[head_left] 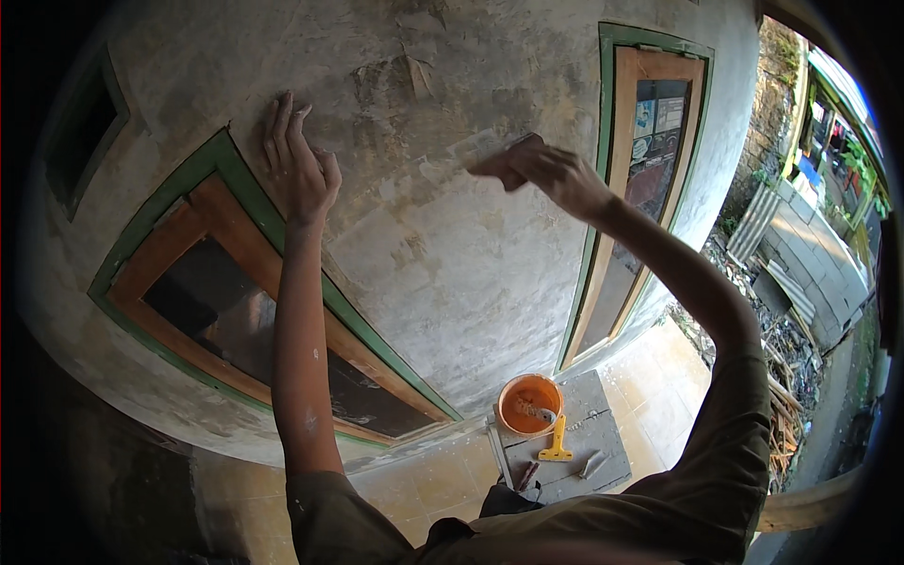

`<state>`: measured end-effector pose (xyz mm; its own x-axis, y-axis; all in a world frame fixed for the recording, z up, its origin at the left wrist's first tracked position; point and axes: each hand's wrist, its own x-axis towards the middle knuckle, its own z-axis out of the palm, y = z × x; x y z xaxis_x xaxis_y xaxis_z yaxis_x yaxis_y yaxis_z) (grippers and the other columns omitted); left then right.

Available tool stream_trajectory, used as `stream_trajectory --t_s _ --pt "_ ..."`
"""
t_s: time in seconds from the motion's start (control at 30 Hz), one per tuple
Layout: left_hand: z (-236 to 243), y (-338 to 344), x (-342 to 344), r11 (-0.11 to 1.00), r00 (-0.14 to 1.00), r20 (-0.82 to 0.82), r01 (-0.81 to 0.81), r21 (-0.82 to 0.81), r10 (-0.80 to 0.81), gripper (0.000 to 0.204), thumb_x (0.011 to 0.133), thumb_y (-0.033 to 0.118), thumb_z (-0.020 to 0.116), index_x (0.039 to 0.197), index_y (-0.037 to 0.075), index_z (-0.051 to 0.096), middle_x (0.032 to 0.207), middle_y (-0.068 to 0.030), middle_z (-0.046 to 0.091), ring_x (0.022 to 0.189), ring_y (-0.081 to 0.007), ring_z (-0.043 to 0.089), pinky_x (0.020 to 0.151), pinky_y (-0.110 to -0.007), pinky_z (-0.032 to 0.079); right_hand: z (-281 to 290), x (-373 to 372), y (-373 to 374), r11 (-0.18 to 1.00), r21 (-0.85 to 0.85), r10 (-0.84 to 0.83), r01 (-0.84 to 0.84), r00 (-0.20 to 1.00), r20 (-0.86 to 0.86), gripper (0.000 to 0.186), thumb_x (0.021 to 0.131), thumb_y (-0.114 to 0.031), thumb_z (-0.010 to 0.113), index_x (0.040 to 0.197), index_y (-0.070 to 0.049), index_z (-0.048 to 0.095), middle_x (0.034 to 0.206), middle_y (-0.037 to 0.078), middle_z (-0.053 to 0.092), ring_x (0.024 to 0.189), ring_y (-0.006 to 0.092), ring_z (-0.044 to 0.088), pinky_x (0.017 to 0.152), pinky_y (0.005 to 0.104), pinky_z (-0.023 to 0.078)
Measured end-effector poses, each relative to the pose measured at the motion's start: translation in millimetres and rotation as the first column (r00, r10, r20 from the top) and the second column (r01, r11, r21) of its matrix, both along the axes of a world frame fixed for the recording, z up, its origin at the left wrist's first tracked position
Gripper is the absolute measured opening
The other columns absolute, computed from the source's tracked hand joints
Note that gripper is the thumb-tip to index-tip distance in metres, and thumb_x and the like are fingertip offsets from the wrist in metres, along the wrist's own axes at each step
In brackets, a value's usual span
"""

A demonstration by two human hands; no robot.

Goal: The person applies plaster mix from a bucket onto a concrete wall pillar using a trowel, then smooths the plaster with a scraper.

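Observation:
In front of me rises a plastered wall (461, 292) with grey and brownish patches and some peeling bits. My left hand (303, 174) rests against it, fingers stretched upward and holding nothing, beside the corner of a green window frame (226, 155). Farther right, my right hand (570, 184) is closed on a bent piece of reddish-brown sandpaper (507, 168), held at the wall surface. A paler patch of plaster (476, 143) shows just by the sandpaper. White dust or paint marks dot my left forearm.
Below stands a grey platform (603, 438) bearing an orange bucket (504, 414), a yellow-handled scraper (557, 444) and small tools. Wood-framed glass panes flank the wall, the right one (621, 122) tall. Pale tiles (659, 395) cover the floor; rubble and grey blocks (815, 259) lie outside right.

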<state>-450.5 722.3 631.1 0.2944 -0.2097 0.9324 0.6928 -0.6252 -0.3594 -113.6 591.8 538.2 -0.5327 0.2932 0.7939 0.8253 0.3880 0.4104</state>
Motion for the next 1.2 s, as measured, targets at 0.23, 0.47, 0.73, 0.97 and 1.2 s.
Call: stream_trajectory --t_s 0.23,0.47,0.73,0.97,1.2 --pt "1.0 -2.0 -1.6 1.0 1.0 -0.005 -0.018 0.015 0.018 0.05 0.076 0.009 0.044 0.126 0.005 0.046 0.14 -0.0144 0.042 0.132 -0.0336 0.038 0.109 -0.053 0.03 158.8 -18.6 28.2 0.971 0.092 -0.214 0.222 0.972 -0.092 0.038 0.079 0.012 0.058 0.11 -0.009 0.065 0.104 0.012 0.07 0.089 0.0246 0.07 0.078 0.0338 0.06" --pt "88.5 -41.3 43.9 0.953 0.958 -0.111 0.278 0.118 -0.265 0.049 0.087 0.012 0.067 0.131 0.008 0.045 0.129 -0.0101 0.052 0.118 -0.0273 0.051 0.099 -0.044 0.041 251.2 -51.9 -11.8 0.831 0.034 -0.555 0.556 0.831 -0.021 0.034 0.084 -0.002 0.05 0.114 -0.006 0.065 0.088 0.017 0.068 0.08 0.0304 0.066 0.064 0.0409 0.053" --pt "124.9 -36.8 117.4 0.98 0.924 -0.325 0.193 -0.057 -0.201 0.035 0.084 0.022 0.069 0.113 0.008 0.057 0.112 -0.0107 0.055 0.11 -0.0243 0.05 0.095 -0.038 0.039 209.4 -43.1 51.8 0.935 0.349 -0.031 0.063 0.995 -0.094 0.025 0.085 -0.007 0.056 0.108 -0.005 0.065 0.096 0.014 0.065 0.089 0.0285 0.064 0.072 0.0386 0.054" --pt "81.1 -33.8 131.7 0.96 0.925 -0.275 0.28 0.019 -0.264 0.01 0.079 0.002 0.067 0.089 0.003 0.069 0.084 -0.0094 0.066 0.087 -0.0264 0.062 0.083 -0.038 0.048 164.0 -37.0 59.1 0.906 0.328 -0.251 0.267 0.964 -0.093 0.03 0.081 -0.004 0.057 0.11 -0.004 0.062 0.107 0.01 0.064 0.104 0.0247 0.063 0.082 0.0336 0.056" --pt "7.7 -51.9 145.6 0.925 0.88 -0.314 0.284 -0.252 -0.356 0.005 0.077 0.001 0.065 0.082 0.002 0.066 0.079 -0.0115 0.065 0.083 -0.0266 0.061 0.082 -0.038 0.048 91.8 -21.2 24.3 0.975 -0.063 -0.215 0.211 0.974 -0.071 0.011 0.086 -0.003 0.055 0.094 -0.004 0.063 0.096 0.012 0.067 0.079 0.0244 0.07 0.067 0.0357 0.058"
